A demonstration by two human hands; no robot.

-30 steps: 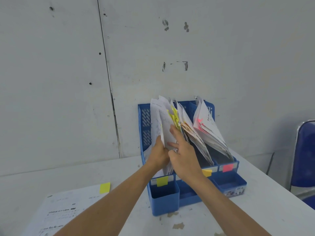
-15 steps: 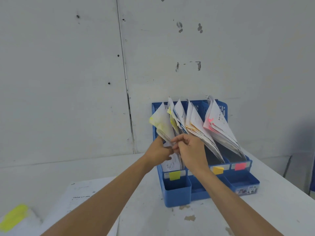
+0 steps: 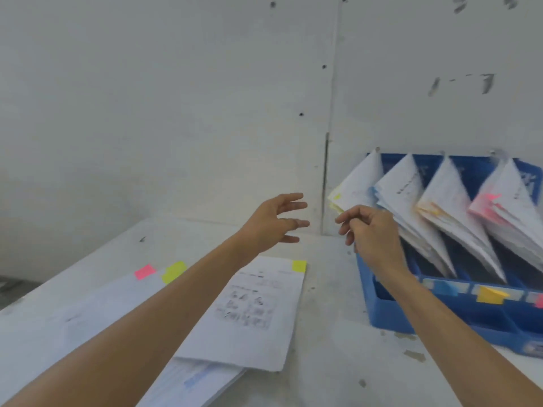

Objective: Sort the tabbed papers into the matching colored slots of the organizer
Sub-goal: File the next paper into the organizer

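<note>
**Sorted papers stand in the organizer, more wait on the table**

We see the blue organizer (image 3: 390,315) at the right of the table (image 3: 323,362), against the wall (image 3: 176,98). Four bundles of papers stand in its slots, all leaning to the left: one with yellow tabs (image 3: 361,183) at the left end, then one with blue tabs (image 3: 399,183), one with orange tabs (image 3: 440,192) and one with pink tabs (image 3: 505,195). On the front of the slots we make out a blue label (image 3: 445,288), an orange label (image 3: 490,295) and the edge of a pink label (image 3: 539,301).

The right hand (image 3: 370,230) hangs just in front of the yellow-tabbed bundle, its fingers loosely curled; we see nothing between them. The left hand (image 3: 273,221) is raised over the table, apart from the right, with fingers spread wide and holding nothing.

Under the left forearm lie loose papers. The top sheet (image 3: 252,312) carries a yellow tab (image 3: 299,266) at its far corner. Further left, a pink tab (image 3: 144,271) and a yellow-green tab (image 3: 174,271) stick out from other sheets (image 3: 88,312). The picture is blurred, so we cannot read the print.
</note>
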